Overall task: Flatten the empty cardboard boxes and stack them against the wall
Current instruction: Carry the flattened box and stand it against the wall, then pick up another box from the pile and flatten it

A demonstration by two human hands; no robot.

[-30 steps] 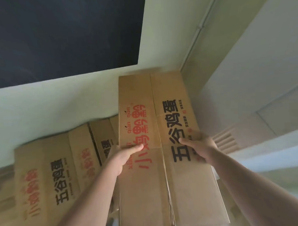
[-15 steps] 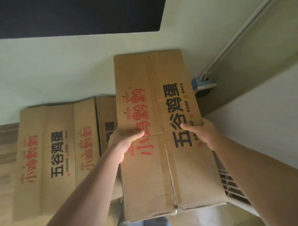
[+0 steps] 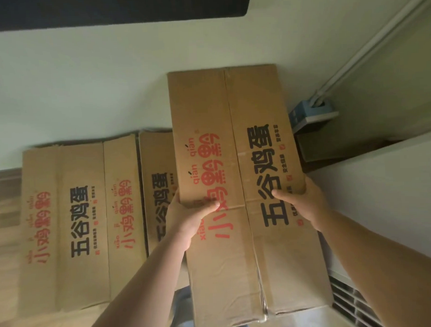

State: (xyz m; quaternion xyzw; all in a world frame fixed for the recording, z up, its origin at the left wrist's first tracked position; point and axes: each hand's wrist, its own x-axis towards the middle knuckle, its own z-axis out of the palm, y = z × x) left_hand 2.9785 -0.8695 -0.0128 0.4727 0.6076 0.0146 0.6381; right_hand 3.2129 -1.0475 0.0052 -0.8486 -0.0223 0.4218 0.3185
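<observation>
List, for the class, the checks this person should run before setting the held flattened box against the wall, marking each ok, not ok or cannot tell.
1. Left hand grips the held box at its left edge: ok.
2. Right hand grips its right edge: ok.
3. Held box is flat: ok.
4. Leaning boxes already stand against the wall: ok.
5. Floor spot behind the held box is free: cannot tell.
6. Blue fitting at the corner is out of the way: cannot tell.

The held box (image 3: pixel 239 187) is matt brown corrugated cardboard, creased, printed in red and black. The flattened boxes (image 3: pixel 82 224) beside it are the same. The wall (image 3: pixel 84 82) looks smooth, matt painted.
</observation>
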